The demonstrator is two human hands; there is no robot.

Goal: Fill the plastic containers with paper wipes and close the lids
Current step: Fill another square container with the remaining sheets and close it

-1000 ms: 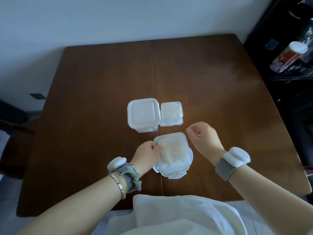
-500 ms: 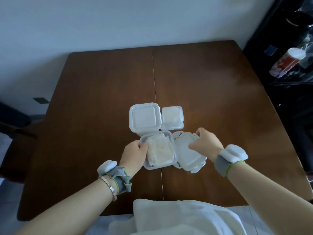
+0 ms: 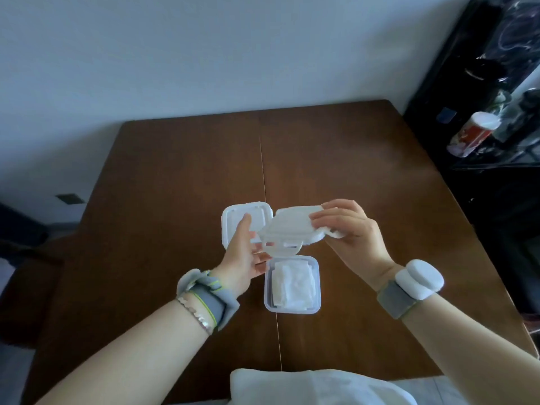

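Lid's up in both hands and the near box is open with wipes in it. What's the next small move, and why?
Probably lower the lid toward you onto the open box and square it up. The wipes already sit inside, below the rim as far as I can tell, and the lid hangs just beyond the box, held by the right hand and left hand.

We cannot see the small box behind the lid (image 3: 292, 226); the lid and the right hand (image 3: 347, 232) cover it. The left hand (image 3: 242, 252) hides part of the closed box (image 3: 248, 213), and we cannot tell what is inside it. The lid is a bit blurry. The white cloth (image 3: 315, 387) is cut off at the bottom edge. The things on the dark shelf (image 3: 496, 112) are too dim to tell.
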